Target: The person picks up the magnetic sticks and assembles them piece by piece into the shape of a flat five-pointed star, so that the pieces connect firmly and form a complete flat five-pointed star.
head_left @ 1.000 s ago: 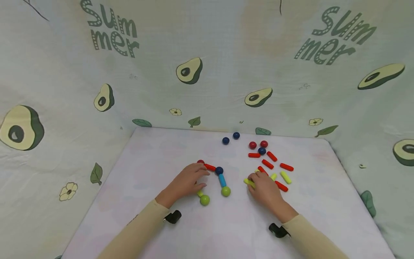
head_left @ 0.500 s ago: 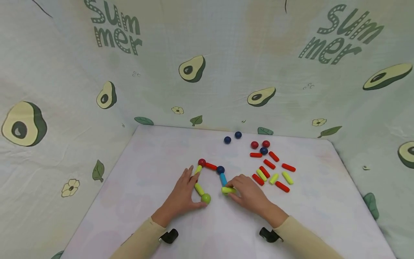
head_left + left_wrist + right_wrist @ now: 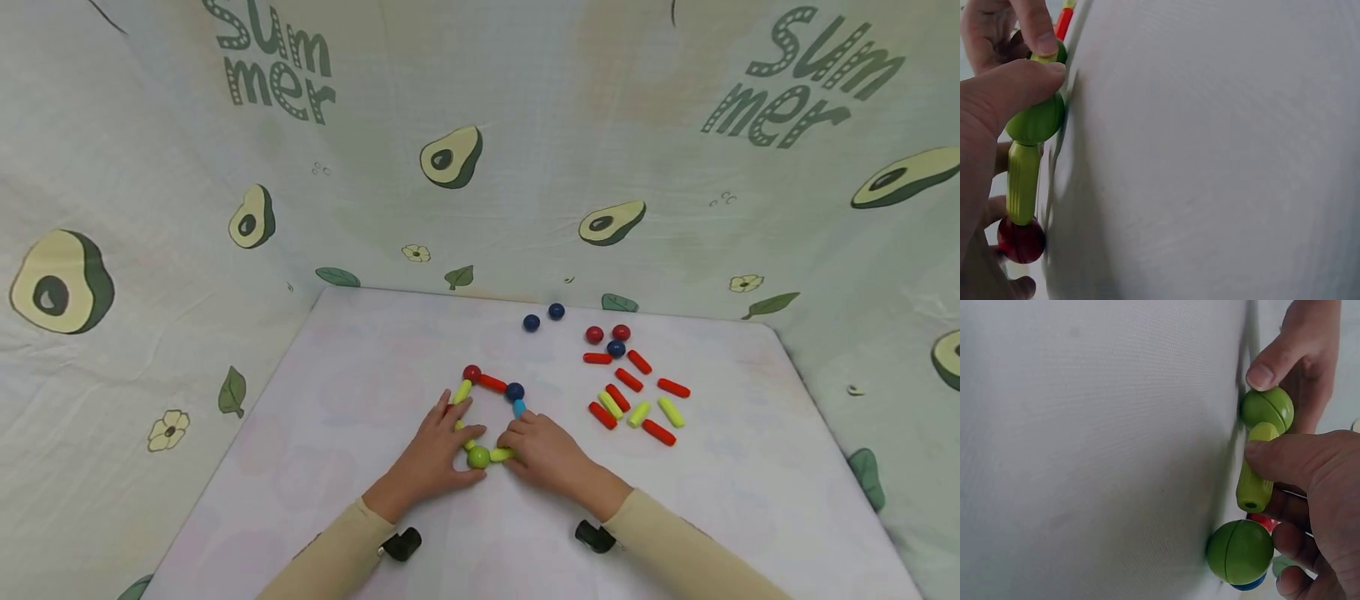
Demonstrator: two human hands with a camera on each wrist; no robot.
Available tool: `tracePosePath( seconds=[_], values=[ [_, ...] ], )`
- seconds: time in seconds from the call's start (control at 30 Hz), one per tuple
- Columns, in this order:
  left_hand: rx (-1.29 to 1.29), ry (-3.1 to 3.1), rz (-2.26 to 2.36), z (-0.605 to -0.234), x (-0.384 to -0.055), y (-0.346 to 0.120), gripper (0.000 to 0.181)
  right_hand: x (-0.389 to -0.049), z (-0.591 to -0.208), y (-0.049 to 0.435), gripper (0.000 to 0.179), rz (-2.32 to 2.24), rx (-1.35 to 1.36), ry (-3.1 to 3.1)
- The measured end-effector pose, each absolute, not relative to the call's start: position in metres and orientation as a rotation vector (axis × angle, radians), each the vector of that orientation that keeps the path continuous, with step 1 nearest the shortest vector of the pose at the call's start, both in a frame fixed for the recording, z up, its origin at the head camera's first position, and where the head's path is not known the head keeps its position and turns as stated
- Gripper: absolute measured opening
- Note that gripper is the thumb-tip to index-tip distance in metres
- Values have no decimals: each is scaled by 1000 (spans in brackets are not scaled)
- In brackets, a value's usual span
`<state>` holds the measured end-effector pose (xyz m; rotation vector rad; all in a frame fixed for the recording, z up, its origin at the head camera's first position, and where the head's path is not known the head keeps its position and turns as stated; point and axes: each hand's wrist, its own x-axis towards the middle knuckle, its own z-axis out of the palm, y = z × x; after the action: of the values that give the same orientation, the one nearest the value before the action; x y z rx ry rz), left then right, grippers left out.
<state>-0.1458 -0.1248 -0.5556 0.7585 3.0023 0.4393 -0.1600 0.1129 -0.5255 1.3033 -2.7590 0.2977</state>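
My right hand (image 3: 551, 458) pinches a yellow-green magnetic stick (image 3: 1254, 481) between thumb and fingers, its far end against a green ball (image 3: 1267, 409). My left hand (image 3: 427, 454) holds that ball, thumb at its near side and fingers spread along the chain. In the left wrist view another yellow-green stick (image 3: 1022, 187) links the ball to a red ball (image 3: 1020, 240). Farther along the chain in the head view are another red ball (image 3: 472, 373), a red stick (image 3: 492, 383), a dark blue ball (image 3: 514, 391) and a light blue stick (image 3: 519, 407). A second green ball (image 3: 1239, 552) sits below the pinched stick's free end.
Right of the chain lie several loose red sticks (image 3: 628, 380) and yellow-green sticks (image 3: 671, 412). Two red balls (image 3: 595, 335) and a dark blue ball (image 3: 616, 348) are behind them. Two more dark blue balls (image 3: 532, 323) rest near the white table's (image 3: 360, 358) back edge.
My right hand has brought a yellow-green stick leftward from the loose pieces to the green ball. My left hand has shifted down along the chain and now holds that ball.
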Motion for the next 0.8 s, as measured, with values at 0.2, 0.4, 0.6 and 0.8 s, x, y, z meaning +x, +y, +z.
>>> tracePosePath(
  seconds=[0.2,0.4,0.6,0.8],
  values=[
    [837,2997,426,-552,-146,-126,55,-163,-520,119,25,400,1260,-2833],
    [953,2994,472,-547,-146,-126,38,-169,-516,140,33,556,994,-3040],
    [893,3019,484,-543,-143,-127,36,-169,-525,145,34,599,1013,-3102],
    [919,3036,543,-543,-144,-130,41,-163,-528,143,35,669,1020,-3057]
  ],
)
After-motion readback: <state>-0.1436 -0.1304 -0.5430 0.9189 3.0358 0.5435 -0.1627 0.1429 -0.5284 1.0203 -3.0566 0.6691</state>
